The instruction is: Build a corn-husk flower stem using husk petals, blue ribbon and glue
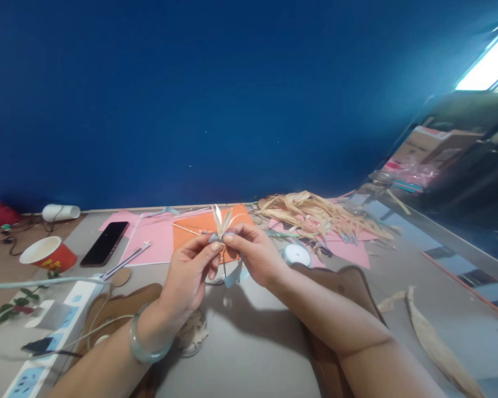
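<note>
My left hand (193, 262) and my right hand (253, 251) meet in front of me, thumbs and fingers pinched at the base of a small husk flower (221, 221). Its pale, pointed petals stand upright above the fingertips. A light blue strip of tape (233, 275) hangs below the fingers beside a thin dark stem. Fingers partly cover where tape and petals join. Behind the hands lies an orange sheet (186, 236). A roll of light tape (296, 255) rests to the right of my right hand.
Dried husks (315, 215) are heaped at the back right on pink paper (357, 253). On the left are a phone (105, 244), a red paper cup (53, 255), a pen (126, 260) and a power strip (68, 326) with cables. A blue wall (232, 110) rises behind the table.
</note>
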`<state>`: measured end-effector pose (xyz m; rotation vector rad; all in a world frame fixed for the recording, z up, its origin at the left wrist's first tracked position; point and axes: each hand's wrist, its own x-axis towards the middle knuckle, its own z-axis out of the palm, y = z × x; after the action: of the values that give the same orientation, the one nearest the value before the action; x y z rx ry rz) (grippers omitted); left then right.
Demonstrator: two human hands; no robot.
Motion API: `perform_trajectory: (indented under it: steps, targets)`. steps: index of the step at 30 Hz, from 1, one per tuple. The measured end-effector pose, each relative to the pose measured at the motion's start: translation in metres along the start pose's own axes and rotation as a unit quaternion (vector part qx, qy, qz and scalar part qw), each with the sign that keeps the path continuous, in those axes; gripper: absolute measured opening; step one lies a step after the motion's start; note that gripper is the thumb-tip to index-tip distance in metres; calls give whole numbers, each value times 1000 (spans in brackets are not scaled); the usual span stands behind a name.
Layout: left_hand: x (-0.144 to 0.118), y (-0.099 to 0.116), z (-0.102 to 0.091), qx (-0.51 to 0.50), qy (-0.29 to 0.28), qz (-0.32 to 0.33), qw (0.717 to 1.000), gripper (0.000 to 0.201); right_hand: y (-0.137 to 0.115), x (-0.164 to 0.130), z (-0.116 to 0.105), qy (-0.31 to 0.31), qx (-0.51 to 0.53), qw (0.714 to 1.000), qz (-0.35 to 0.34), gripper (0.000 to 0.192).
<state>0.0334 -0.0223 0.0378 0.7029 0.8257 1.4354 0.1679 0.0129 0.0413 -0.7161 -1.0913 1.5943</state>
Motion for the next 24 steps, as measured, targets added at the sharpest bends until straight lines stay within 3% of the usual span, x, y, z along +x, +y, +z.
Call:
perform_trajectory:
  steps: [19, 24]
  targets:
    - [0, 0, -2, 19, -7, 4, 1000, 18, -1, 1, 0, -10, -12, 1000, 2, 23]
    - [-1, 7, 0, 6, 0, -1, 1000, 17, -6, 8, -12, -34, -77, 996, -10, 22]
